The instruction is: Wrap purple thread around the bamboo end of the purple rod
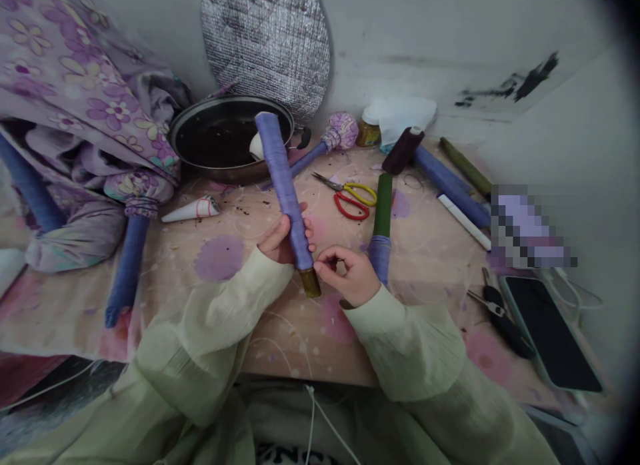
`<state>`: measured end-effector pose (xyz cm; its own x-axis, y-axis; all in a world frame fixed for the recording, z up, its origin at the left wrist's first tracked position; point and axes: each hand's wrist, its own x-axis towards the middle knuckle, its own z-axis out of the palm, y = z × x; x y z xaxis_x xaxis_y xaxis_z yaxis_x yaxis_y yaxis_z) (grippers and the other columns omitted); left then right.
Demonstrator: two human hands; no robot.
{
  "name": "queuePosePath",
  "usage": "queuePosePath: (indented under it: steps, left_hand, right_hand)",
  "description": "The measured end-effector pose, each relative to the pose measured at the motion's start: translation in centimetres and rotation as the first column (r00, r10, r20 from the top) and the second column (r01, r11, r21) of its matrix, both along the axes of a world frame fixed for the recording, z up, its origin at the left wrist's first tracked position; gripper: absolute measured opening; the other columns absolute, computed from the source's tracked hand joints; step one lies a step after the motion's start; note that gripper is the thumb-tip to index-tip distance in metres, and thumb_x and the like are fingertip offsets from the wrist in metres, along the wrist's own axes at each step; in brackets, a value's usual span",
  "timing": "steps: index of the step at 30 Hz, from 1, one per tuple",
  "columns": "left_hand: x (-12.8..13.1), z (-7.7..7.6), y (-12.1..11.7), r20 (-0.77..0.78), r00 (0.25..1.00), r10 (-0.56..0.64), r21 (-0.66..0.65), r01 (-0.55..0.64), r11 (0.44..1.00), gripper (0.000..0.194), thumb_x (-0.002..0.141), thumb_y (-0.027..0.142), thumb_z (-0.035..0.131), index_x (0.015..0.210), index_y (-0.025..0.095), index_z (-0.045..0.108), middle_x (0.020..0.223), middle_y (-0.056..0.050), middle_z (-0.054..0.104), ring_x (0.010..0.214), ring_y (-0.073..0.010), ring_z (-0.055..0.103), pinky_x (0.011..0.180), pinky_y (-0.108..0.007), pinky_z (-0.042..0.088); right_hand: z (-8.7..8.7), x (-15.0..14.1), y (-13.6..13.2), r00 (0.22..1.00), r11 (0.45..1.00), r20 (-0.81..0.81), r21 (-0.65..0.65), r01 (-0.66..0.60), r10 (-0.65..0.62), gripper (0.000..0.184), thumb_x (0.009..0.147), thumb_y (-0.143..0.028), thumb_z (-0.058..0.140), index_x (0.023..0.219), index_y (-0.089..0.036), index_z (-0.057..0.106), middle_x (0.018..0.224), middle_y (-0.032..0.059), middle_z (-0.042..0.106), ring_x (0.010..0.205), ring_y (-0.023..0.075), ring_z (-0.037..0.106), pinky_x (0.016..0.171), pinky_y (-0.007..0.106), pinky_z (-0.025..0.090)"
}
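Pale wall (400, 25) behind, table (273, 352) under a flower-printed cover. Far left, floral cloth (110, 112) in a heap; then a white cone (186, 211) bound with red thread, a dark pan (225, 174) behind it. Centre: left hand (278, 244) closed round a purple-wrapped stick (283, 178), thumb on one side, fingers on the other. Stick tilted, most of its length above the grip; short bare brownish end just below. Right hand (356, 276) beside that lower end, thumb and forefinger drawn narrow; cannot tell whether they pinch anything. Rightward, scissors (369, 197), a part-wrapped green stick (383, 202), dark spool (402, 152), phone (550, 332).
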<state>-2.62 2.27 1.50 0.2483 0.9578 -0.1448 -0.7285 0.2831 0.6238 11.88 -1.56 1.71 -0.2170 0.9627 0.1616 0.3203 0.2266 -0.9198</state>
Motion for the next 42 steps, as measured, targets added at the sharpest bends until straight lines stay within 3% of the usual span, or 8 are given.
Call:
queuePosePath:
  steps: [7,14,19,22,25,31,38,42]
  left_hand:
    - [-0.2,1.1,0.4,0.042,0.998,-0.045,-0.106,0.049,0.993,0.030,0.090,0.039,0.039,0.096,0.016,0.058,0.062,0.001,0.050,0.050,-0.0084,0.047,0.049,-0.024,0.040]
    - [-0.3,1.1,0.0,0.141,0.987,-0.082,-0.061,0.092,0.994,0.039,0.093,0.033,0.025,0.102,0.012,0.057,0.060,0.001,0.045,0.047,-0.0080,0.042,0.044,-0.022,0.037]
    - [0.0,1.4,-0.3,0.046,0.998,-0.044,-0.099,0.048,0.994,0.029,0.089,0.042,0.039,0.099,0.020,0.054,0.057,0.005,0.042,0.040,-0.0063,0.038,0.037,-0.019,0.029]
    - [0.1,1.3,-0.4,0.009,1.000,-0.018,-0.063,0.019,0.998,0.011,0.081,0.030,0.057,0.082,0.022,0.050,0.059,0.007,0.044,0.038,-0.0040,0.038,0.035,-0.016,0.027]
    - [0.0,0.9,-0.4,0.020,1.000,-0.004,-0.046,0.005,0.999,0.020,0.074,0.022,0.066,0.077,0.022,0.046,0.069,0.007,0.050,0.043,-0.0040,0.043,0.036,-0.015,0.029]
    - [0.2,0.0,-0.3,0.005,0.986,0.169,-0.026,-0.169,0.985,0.032,0.063,0.030,0.074,0.087,0.023,0.054,0.071,0.005,0.055,0.066,-0.0111,0.059,0.040,-0.017,0.038]
    - [0.0,-0.2,-0.2,-0.045,0.992,0.116,0.038,-0.115,0.993,0.038,0.063,0.038,0.074,0.094,0.020,0.061,0.069,0.003,0.061,0.070,-0.0129,0.062,0.047,-0.020,0.050]
    - [-0.2,0.1,-0.1,-0.047,0.996,0.076,0.002,-0.076,0.997,0.028,0.074,0.036,0.065,0.096,0.020,0.060,0.071,0.002,0.062,0.068,-0.0123,0.062,0.049,-0.022,0.051]
  right_hand:
    - [-0.3,0.0,0.1,0.999,1.000,-0.031,-0.020,0.016,-0.016,0.008,0.072,-0.024,0.058,0.067,-0.019,0.057,0.058,-0.0008,0.057,0.054,0.0111,0.048,0.054,0.025,0.043]
    - [-0.2,-0.1,0.0,1.000,0.999,-0.008,-0.033,-0.023,0.022,0.008,0.073,-0.025,0.057,0.068,-0.018,0.058,0.059,-0.0007,0.057,0.054,0.0111,0.049,0.055,0.025,0.042]
    - [-0.3,-0.2,-0.1,1.000,0.999,-0.012,-0.034,-0.026,0.026,0.008,0.073,-0.024,0.057,0.069,-0.018,0.057,0.058,-0.0015,0.056,0.052,0.0098,0.046,0.052,0.023,0.041]
    - [-0.3,-0.3,-0.2,0.999,0.998,-0.010,-0.039,-0.045,0.045,0.008,0.072,-0.025,0.057,0.069,-0.017,0.058,0.058,-0.0014,0.056,0.050,0.0092,0.045,0.050,0.022,0.039]
    - [-0.2,-0.2,-0.2,0.999,0.998,-0.012,-0.037,-0.044,0.044,0.008,0.073,-0.025,0.057,0.069,-0.017,0.058,0.059,-0.0008,0.057,0.052,0.0099,0.047,0.051,0.023,0.040]
    - [-0.2,-0.2,-0.2,0.999,0.999,-0.035,-0.029,-0.020,0.019,0.009,0.073,-0.025,0.058,0.068,-0.018,0.058,0.058,-0.0009,0.056,0.052,0.0104,0.047,0.052,0.023,0.041]
    - [0.0,-0.2,-0.2,0.999,1.000,-0.032,-0.027,-0.014,0.013,0.008,0.072,-0.023,0.058,0.067,-0.017,0.058,0.057,-0.0014,0.057,0.051,0.0095,0.047,0.051,0.023,0.041]
    - [0.1,-0.1,-0.2,0.999,1.000,-0.042,-0.021,-0.015,0.014,0.008,0.072,-0.023,0.058,0.067,-0.017,0.058,0.057,-0.0013,0.056,0.051,0.0094,0.046,0.051,0.023,0.041]
